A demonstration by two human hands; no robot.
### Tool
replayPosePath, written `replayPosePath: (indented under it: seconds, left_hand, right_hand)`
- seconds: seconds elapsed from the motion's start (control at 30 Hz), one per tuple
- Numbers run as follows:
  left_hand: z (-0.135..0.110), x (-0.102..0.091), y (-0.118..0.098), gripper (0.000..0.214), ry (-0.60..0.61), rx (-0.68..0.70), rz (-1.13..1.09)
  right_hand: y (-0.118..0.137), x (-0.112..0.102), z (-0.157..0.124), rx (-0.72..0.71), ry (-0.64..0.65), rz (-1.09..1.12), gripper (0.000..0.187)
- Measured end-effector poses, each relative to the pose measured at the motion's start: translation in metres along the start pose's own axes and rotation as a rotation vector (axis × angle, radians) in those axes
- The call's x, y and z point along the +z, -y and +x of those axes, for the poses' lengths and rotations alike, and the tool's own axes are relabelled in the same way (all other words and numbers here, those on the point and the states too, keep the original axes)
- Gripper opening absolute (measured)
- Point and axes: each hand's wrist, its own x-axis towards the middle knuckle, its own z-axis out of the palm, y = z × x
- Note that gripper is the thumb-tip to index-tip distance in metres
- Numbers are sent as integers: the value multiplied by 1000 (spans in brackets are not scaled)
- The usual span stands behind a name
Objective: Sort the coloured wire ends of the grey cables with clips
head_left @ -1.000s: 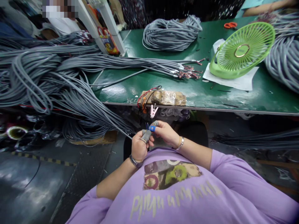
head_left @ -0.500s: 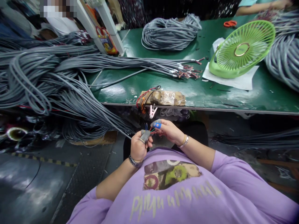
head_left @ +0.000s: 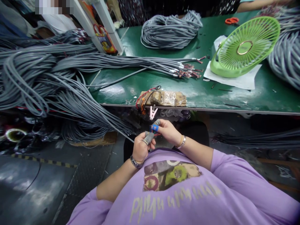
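My left hand [head_left: 141, 147] is closed around the end of a grey cable [head_left: 128, 137], its thumb in a grey finger cover. Thin coloured wires [head_left: 157, 134], some of them red, fan out of that end between my hands. My right hand [head_left: 169, 132] pinches at these wires with thumb and forefinger; a blue wrap is on one finger and a grey cover on another. Just beyond my fingertips, a pink clip [head_left: 153, 112] hangs at the bench edge below a wooden block [head_left: 172, 98] with red and black leads.
On the green bench [head_left: 126, 92] lie grey cables [head_left: 150, 63] with stripped ends, a coiled cable bundle [head_left: 170, 31], a green fan [head_left: 245, 48] and orange scissors [head_left: 232, 20]. More cables [head_left: 86, 106] drape over the left edge. A person's arm [head_left: 255, 5] shows at the far right.
My right hand has moved slightly left, closer to my left thumb, and its fingers have shifted on the wires. The left hand has barely moved, and the view has tilted slightly.
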Motion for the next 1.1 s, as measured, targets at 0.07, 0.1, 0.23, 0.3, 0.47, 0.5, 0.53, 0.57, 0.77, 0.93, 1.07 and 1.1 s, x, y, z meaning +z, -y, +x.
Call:
replayPosePath:
  seconds: [0.07,0.1,0.23,0.3,0.47,0.5,0.53,0.57,0.77,0.93,1.07,1.1]
  left_hand:
    - [1,1,-1,28,-29,9,-19]
    - [1,2,-2,27,-46,16,-33]
    - [1,3,-5,28,-86,24,-64]
    - [2,3,-6,28,-95,27,-68]
    - [2,1,-4,26,-65,29,-53]
    - [2,1,-4,26,-58,30,-50]
    - [1,1,-4,25,-52,34,-48]
    - [1,1,-3,23,-48,37,-46]
    - [0,1,-2,23,-42,31,-44]
    - [1,1,-2,24,-67,18,-53]
    - [1,-1,-8,28,-57,-31,-74]
    - [1,-2,-10,29,-45,-42,-84]
  right_hand:
    - [-2,1,-1,-25,-29,-41,38]
    - [-3,1,-2,-35,-42,-60,37]
    - [-6,-1,-5,-29,-55,-93,33]
    - [-6,-3,-5,6,-36,-84,31]
    - [3,-6,-3,136,-1,-24,29]
    - [6,-5,-2,147,14,-8,29]
    - [8,-4,-1,150,33,13,32]
    - [10,-3,-1,148,53,40,36]
    - [6,6,1,123,32,163,45]
    - [-4,9,1,80,-52,193,42]
    - [-5,0,4,95,-139,272,36]
    - [-5,-4,5,105,-170,298,33]
